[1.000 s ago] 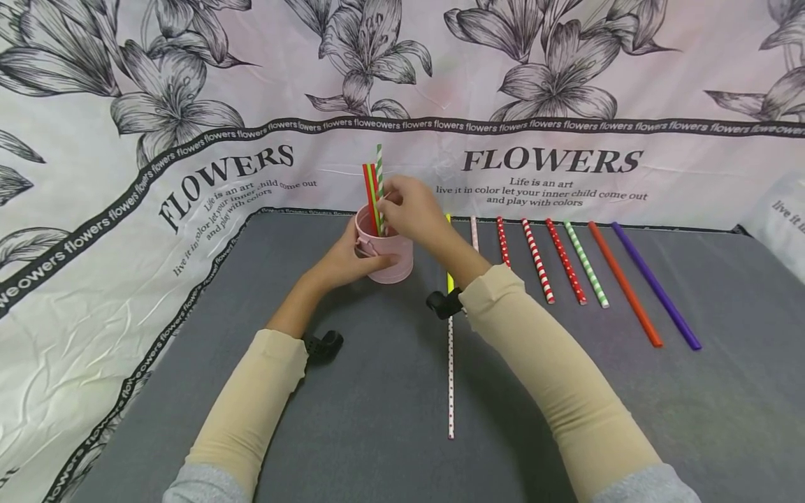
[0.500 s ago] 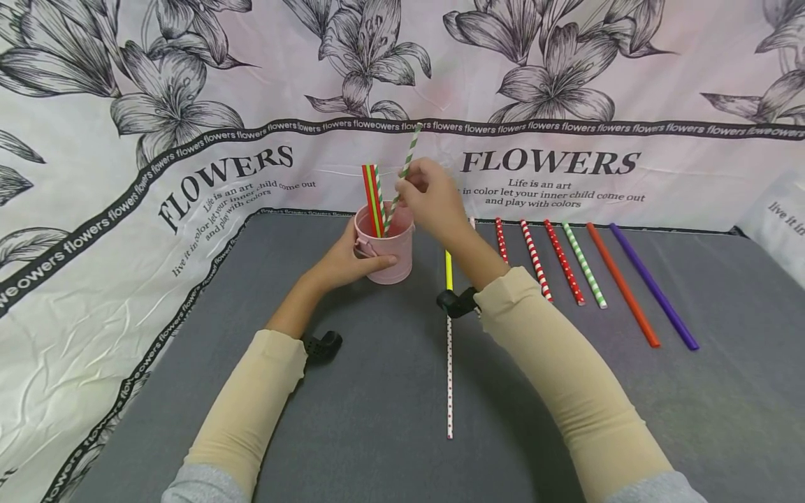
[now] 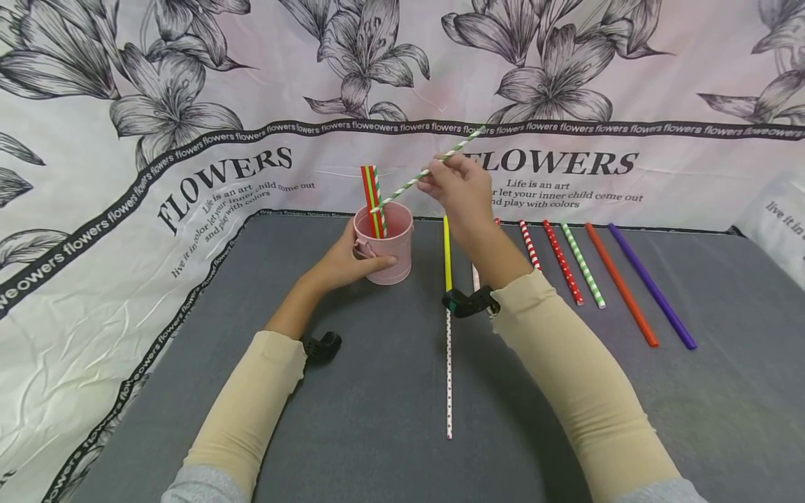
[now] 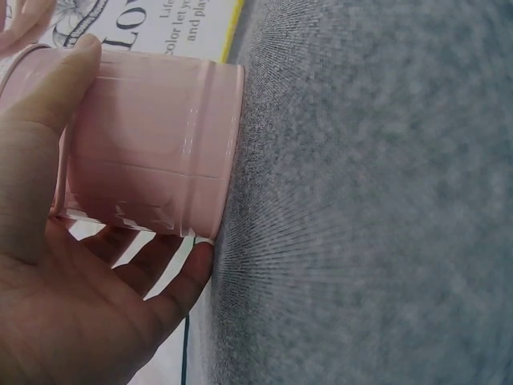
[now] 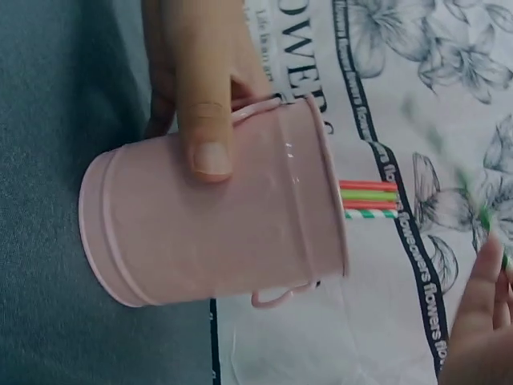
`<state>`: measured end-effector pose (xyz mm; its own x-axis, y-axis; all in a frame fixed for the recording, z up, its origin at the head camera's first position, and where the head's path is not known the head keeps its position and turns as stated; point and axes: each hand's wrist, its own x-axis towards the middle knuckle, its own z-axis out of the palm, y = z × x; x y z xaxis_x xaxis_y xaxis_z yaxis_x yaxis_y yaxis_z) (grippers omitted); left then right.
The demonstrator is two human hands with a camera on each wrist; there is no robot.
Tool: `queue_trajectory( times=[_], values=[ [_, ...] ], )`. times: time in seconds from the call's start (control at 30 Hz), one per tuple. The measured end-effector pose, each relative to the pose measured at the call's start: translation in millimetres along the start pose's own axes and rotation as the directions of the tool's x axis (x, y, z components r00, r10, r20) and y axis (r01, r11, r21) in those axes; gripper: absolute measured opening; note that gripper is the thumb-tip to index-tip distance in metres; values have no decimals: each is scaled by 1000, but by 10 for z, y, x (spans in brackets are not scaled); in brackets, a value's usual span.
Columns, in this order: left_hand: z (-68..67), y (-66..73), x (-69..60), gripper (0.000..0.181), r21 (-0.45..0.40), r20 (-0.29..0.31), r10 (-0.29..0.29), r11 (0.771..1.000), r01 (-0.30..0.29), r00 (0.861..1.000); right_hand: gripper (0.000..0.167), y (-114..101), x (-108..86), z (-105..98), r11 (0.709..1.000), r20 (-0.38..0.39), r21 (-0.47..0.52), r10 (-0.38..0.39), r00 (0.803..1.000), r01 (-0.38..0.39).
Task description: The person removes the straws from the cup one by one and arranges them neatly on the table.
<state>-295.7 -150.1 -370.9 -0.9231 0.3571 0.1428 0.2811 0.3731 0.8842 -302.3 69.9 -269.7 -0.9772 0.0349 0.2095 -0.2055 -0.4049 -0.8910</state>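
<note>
My left hand point(image 3: 344, 264) grips the side of a small pink bucket point(image 3: 396, 260), thumb across its front; the left wrist view shows the fingers curled round the bucket point(image 4: 144, 136). Red, yellow-green and green-striped straws point(image 3: 371, 199) stand upright inside, leaning left. My right hand point(image 3: 468, 199) pinches a green-and-white striped straw point(image 3: 462, 144) that slants from upper right down to over the bucket's mouth. In the right wrist view this straw point(image 5: 461, 172) is blurred, held by the fingertips beyond the rim.
Right of the bucket lie a yellow straw point(image 3: 448, 251), a white dotted straw point(image 3: 449, 377), red-and-white straws point(image 3: 562, 262), a green striped straw point(image 3: 583, 265), an orange straw point(image 3: 622, 285) and a purple straw point(image 3: 653, 286) on the grey table point(image 3: 377, 405). A flower-printed cloth point(image 3: 390, 150) rises behind.
My right hand has drawn a green striped straw up and right out of the bucket, tilting it from upright to a slant. My left hand stays on the bucket.
</note>
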Motion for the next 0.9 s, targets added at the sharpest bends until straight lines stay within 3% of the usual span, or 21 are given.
queue_trajectory(
  times=[0.17,0.47,0.67,0.9],
  values=[
    [13,-13,12,98,-4,-1,12,1000,-12,1000,12,-51,-70,-97,993,133,-73,106,986,-97],
    [11,15,7,97,-11,-5,24,1000,-24,1000,31,-88,-365,-234,924,298,-380,161,941,-38],
    [10,-17,3,97,-3,-2,9,1000,-9,1000,31,-90,-589,-296,902,394,-431,157,906,31],
    [12,-6,4,97,2,-1,10,1000,-10,1000,30,-85,-825,-403,883,433,-469,213,876,17]
  ],
)
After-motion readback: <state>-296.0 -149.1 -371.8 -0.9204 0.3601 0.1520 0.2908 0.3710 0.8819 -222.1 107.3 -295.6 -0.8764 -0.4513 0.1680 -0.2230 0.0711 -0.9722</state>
